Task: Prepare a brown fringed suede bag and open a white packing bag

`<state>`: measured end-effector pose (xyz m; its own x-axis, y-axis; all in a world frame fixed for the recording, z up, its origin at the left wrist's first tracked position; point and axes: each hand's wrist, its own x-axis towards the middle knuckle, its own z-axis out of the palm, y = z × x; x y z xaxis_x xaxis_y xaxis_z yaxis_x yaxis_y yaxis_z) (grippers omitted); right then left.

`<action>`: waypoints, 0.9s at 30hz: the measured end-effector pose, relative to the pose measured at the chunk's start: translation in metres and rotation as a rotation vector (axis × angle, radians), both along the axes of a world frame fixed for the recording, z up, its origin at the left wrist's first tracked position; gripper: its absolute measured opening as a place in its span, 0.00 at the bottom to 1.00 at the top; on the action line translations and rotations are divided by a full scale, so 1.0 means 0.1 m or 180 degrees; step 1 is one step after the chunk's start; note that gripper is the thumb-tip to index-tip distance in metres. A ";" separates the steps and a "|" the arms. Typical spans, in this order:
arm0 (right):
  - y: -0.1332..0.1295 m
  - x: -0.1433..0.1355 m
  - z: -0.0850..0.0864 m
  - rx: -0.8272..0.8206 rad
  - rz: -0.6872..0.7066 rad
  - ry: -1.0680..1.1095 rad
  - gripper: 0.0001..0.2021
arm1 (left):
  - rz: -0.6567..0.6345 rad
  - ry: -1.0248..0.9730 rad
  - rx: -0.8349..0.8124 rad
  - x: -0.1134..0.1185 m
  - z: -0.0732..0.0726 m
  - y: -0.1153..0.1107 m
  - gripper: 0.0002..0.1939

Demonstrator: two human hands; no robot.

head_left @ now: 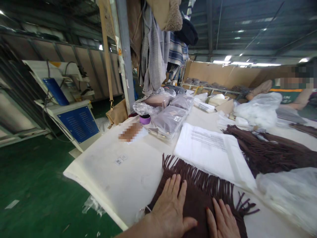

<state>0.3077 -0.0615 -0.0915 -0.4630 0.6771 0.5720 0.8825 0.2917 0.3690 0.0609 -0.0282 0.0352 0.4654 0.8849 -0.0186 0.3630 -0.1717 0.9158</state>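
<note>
A dark brown fringed scarf (pixel 195 195) lies spread on the white-covered table, its fringe pointing away from me. My left hand (pixel 169 206) rests flat on the scarf near its left edge, fingers stretched out and thumb apart. To the right, my right hand (pixel 221 219) also lies on the cloth with its fingers extended; its lower part is cut off by the frame. Just beyond the fringe is a stack of white plastic bags (pixel 205 148) with printed text. Two small barcode stickers (pixel 121 160) are on the table cover left of the scarf.
More brown fringed scarves (pixel 269 148) lie at the right beside clear plastic (pixel 292 195). Bagged grey garments (pixel 170 115) are piled farther back, next to a purple tape roll (pixel 145 119). A metal post (pixel 125 56) rises behind the table. A co-worker (pixel 284 89) is at the far right.
</note>
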 end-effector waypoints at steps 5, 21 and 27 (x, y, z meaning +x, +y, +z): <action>0.01 -0.18 0.04 0.0250 -0.0131 0.0212 0.15 | -0.0377 0.0646 0.0767 0.15 -0.15 -0.06 0.42; -0.17 -0.38 0.51 -0.0774 -0.0742 0.2857 0.21 | 0.1604 -0.0704 -0.0985 -0.63 0.02 0.40 0.12; -0.34 0.27 1.04 -0.1482 -0.1630 0.5578 0.22 | 0.0637 -0.0843 -0.2298 -0.52 0.09 0.73 0.24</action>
<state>0.3345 -0.0951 0.0124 0.6336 0.7617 -0.1351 0.1452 -0.2886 -0.9464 0.0090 0.0450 0.0445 0.3680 0.7636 -0.5305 0.0789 0.5429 0.8361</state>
